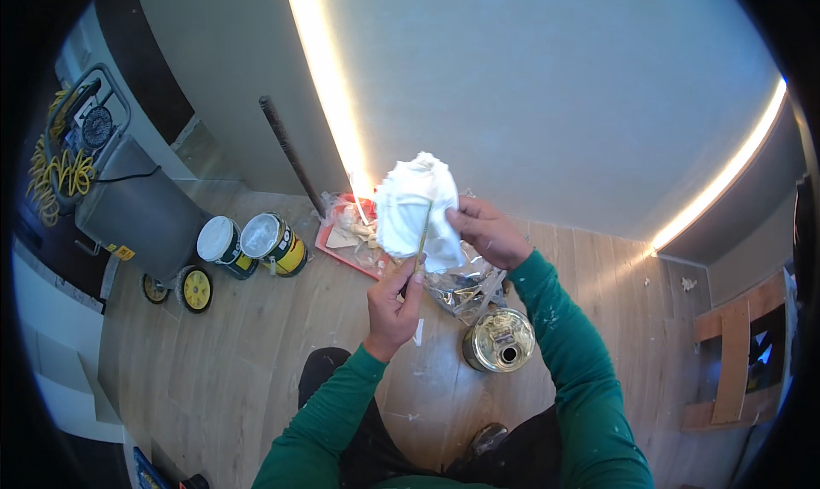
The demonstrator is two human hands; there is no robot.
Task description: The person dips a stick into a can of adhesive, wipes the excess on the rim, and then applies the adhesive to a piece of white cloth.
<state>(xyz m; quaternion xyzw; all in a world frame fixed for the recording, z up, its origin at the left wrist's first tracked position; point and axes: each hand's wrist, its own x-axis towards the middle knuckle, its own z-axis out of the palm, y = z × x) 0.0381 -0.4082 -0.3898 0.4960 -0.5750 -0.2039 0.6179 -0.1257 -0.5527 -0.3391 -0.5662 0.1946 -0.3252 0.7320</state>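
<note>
The left hand's grip (395,299) pinches a thin stick (423,233); the right hand (485,231) closes on a white rag (414,207), held above the wooden floor (256,361). The rag seems light, soft, best gripped by its bunched edge

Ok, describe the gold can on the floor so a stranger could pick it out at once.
Start at the pale wooden floor in front of the kneeling person. Just inside the right forearm, under the right hand and crumpled foil bag, lies the gold can. Unlike the two white-lidded paint cans further left, it is shiny metal with a small round hole on top.
</note>
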